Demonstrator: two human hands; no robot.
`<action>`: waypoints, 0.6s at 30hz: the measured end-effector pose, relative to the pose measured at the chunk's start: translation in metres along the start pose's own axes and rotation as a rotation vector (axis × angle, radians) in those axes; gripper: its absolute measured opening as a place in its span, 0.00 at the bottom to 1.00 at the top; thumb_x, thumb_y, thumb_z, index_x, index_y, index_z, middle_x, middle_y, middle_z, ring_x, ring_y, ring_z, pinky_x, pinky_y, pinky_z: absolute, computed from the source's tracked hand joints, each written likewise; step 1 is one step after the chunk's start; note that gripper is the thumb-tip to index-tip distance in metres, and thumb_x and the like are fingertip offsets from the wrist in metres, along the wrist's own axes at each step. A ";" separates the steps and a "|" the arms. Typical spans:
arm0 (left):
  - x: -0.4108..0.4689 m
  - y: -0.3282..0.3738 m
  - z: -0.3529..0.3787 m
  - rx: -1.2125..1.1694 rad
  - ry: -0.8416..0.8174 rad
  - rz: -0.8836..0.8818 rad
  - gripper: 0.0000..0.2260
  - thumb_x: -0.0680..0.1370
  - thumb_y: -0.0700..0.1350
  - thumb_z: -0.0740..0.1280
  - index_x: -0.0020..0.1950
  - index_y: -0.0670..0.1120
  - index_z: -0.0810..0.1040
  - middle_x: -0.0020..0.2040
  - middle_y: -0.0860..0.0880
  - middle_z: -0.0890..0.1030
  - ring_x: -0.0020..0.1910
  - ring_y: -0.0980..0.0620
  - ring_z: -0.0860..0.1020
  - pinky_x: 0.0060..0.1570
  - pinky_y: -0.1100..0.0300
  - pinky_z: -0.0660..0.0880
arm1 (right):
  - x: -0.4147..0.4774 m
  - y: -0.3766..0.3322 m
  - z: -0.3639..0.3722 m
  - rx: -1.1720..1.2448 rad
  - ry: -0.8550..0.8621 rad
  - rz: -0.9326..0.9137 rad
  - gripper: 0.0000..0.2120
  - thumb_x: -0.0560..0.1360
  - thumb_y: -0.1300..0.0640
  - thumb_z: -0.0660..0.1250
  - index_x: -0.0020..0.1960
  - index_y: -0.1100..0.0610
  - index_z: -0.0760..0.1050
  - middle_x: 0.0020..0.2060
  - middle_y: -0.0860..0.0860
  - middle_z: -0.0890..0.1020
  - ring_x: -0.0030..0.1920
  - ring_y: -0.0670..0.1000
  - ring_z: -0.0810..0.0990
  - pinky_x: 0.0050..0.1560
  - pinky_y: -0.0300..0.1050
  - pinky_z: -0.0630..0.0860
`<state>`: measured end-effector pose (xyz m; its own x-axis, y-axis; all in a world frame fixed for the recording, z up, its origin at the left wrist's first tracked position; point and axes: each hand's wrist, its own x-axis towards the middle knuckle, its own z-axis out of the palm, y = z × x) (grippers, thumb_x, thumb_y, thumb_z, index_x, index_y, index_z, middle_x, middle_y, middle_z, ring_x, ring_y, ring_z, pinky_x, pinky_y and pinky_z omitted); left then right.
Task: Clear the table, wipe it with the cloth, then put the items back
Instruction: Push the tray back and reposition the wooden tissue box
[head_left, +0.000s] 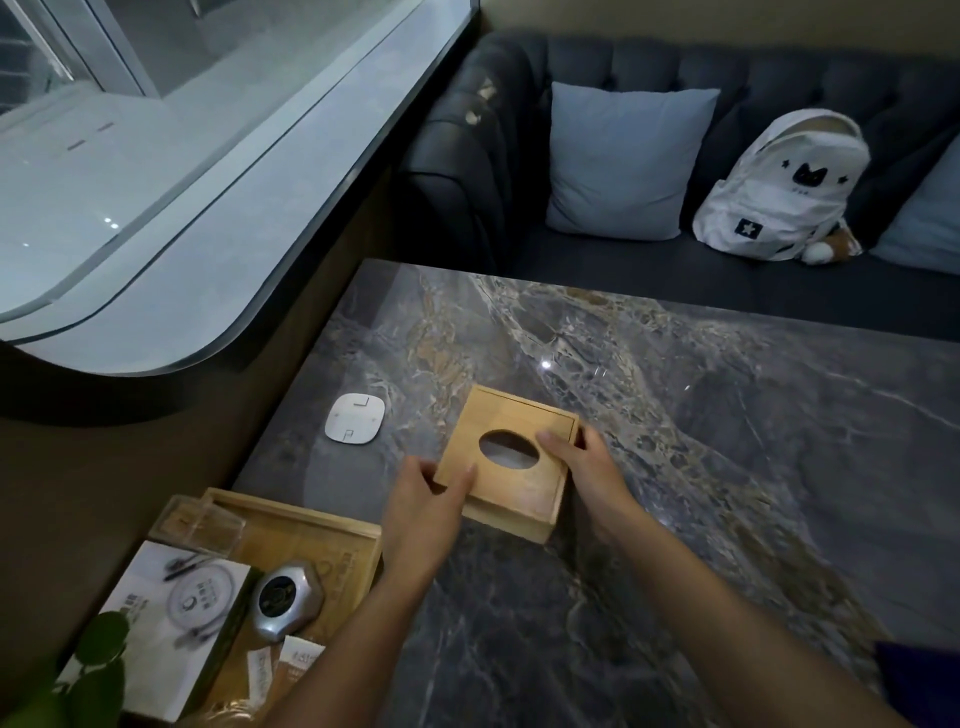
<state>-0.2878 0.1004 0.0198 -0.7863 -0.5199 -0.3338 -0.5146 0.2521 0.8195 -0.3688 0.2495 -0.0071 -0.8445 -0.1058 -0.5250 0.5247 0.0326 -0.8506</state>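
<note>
— On the desk (649, 519), near its left edge, what are both hands doing?
— They hold the wooden tissue box (511, 460) from either side. The left hand (423, 514) has its fingers (460, 480) pressed on the near left corner; the right hand (589, 467) lays its fingers (558, 447) over the lid beside the oval hole, clamping the right side.
— Why two hands?
— Probably because the box is wide and its lid may be loose; a grip from both sides keeps it level.
— Is it coming or going?
— I cannot tell. A white pad (355, 419) lies just left of it, and a wooden tray (311, 525) with a silver gadget (285, 597) sits at the corner. No cloth is clearly visible.
</note>
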 end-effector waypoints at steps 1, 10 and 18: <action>-0.004 -0.001 -0.001 0.030 -0.021 -0.007 0.14 0.73 0.55 0.67 0.50 0.47 0.70 0.47 0.49 0.77 0.46 0.51 0.75 0.46 0.56 0.70 | -0.002 -0.002 0.001 -0.014 0.006 -0.012 0.29 0.69 0.49 0.72 0.66 0.53 0.67 0.57 0.52 0.79 0.57 0.54 0.78 0.63 0.59 0.73; -0.004 0.002 0.007 -0.323 -0.205 -0.062 0.20 0.78 0.49 0.61 0.69 0.47 0.68 0.65 0.48 0.75 0.59 0.55 0.74 0.55 0.62 0.71 | -0.027 0.019 0.021 0.070 0.025 -0.084 0.34 0.72 0.40 0.64 0.73 0.44 0.54 0.69 0.48 0.69 0.67 0.53 0.69 0.70 0.58 0.65; 0.012 0.002 -0.026 -0.557 -0.107 -0.137 0.09 0.77 0.43 0.63 0.55 0.48 0.78 0.52 0.45 0.82 0.51 0.47 0.79 0.53 0.52 0.74 | -0.017 0.006 0.062 0.066 -0.126 -0.069 0.38 0.68 0.37 0.64 0.73 0.42 0.52 0.70 0.49 0.68 0.67 0.53 0.70 0.69 0.58 0.65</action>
<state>-0.2893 0.0733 0.0293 -0.7702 -0.4245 -0.4760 -0.3799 -0.2942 0.8770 -0.3448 0.1897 -0.0018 -0.8608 -0.2290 -0.4545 0.4755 -0.0439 -0.8786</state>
